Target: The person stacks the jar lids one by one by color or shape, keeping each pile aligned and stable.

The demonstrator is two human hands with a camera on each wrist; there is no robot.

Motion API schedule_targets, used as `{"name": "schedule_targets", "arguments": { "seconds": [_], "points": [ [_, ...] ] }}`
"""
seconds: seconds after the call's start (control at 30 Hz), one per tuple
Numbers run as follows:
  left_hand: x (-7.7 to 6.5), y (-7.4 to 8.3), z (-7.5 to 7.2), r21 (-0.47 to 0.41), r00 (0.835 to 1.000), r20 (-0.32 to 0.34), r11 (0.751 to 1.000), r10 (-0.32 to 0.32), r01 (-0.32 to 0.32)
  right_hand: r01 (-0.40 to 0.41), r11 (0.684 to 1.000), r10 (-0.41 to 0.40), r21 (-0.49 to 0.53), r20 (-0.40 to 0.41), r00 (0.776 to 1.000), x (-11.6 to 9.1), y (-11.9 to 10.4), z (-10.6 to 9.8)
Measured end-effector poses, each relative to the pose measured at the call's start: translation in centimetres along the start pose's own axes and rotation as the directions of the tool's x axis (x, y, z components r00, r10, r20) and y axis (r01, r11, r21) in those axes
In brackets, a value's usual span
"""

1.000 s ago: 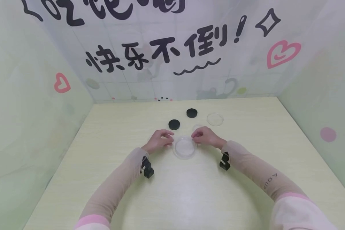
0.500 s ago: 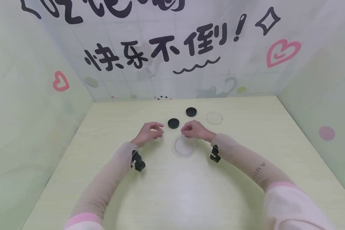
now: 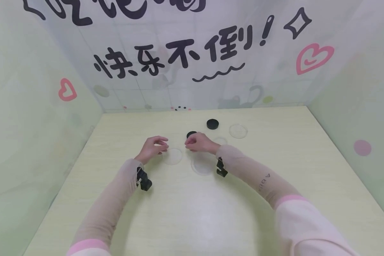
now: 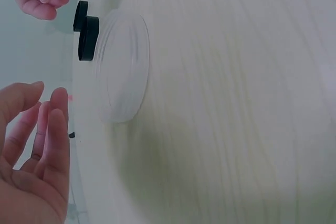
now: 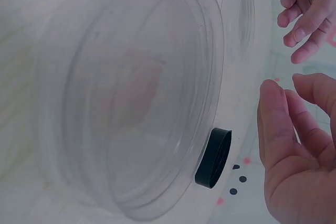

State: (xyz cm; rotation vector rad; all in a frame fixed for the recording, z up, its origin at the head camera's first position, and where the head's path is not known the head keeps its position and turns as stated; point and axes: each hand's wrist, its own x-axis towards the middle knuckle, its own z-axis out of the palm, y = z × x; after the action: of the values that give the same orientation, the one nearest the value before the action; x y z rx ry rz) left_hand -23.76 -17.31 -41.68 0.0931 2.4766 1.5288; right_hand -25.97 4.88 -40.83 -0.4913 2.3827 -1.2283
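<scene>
My left hand (image 3: 153,148) hovers over the table with loosely bent fingers and nothing between them. Just right of it lies a thin clear round lid or dish (image 3: 173,156); the left wrist view shows a clear round piece (image 4: 123,69) with a raised rim near that hand (image 4: 39,156). Close in front of the nearer black cap (image 3: 191,134), which it partly covers, is my right hand (image 3: 200,143). Its thumb and fingers (image 5: 275,124) stand apart, holding nothing. Below that hand sits a clear round container (image 3: 202,167), large in the right wrist view.
Farther back lie a second black cap (image 3: 212,124) and a clear round piece (image 3: 238,131). Another clear piece (image 3: 222,140) shows behind the right wrist. A printed wall (image 3: 179,85) borders the table's back edge, with pale walls on either side.
Both hands have left the sides of the clear container and shifted left, the right one now by the nearer black cap. A clear round piece now shows beside the left hand.
</scene>
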Motion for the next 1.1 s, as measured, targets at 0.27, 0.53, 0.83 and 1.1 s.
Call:
{"name": "schedule_targets", "arguments": {
  "seconds": [0.27,0.53,0.83,1.1],
  "points": [
    [0.2,-1.3,-0.7,0.008,0.999,-0.005,0.999,-0.049,0.049,0.017,0.998,-0.017,-0.061,-0.003,1.000,2.0,-0.5,1.4],
    [0.1,-2.4,-0.5,0.007,0.993,-0.007,0.993,-0.118,0.118,-0.014,0.999,0.014,-0.037,-0.019,1.000,2.5,-0.8,2.4],
    [-0.2,-3.1,0.1,0.009,0.996,-0.012,0.996,-0.093,0.093,-0.014,0.998,0.010,-0.069,-0.047,0.999,3.3,0.0,3.2],
    [-0.2,-3.9,0.2,0.048,0.996,-0.040,0.995,-0.084,0.086,-0.069,0.995,0.066,-0.067,-0.037,0.997,3.5,0.1,3.7]
  ]
}}
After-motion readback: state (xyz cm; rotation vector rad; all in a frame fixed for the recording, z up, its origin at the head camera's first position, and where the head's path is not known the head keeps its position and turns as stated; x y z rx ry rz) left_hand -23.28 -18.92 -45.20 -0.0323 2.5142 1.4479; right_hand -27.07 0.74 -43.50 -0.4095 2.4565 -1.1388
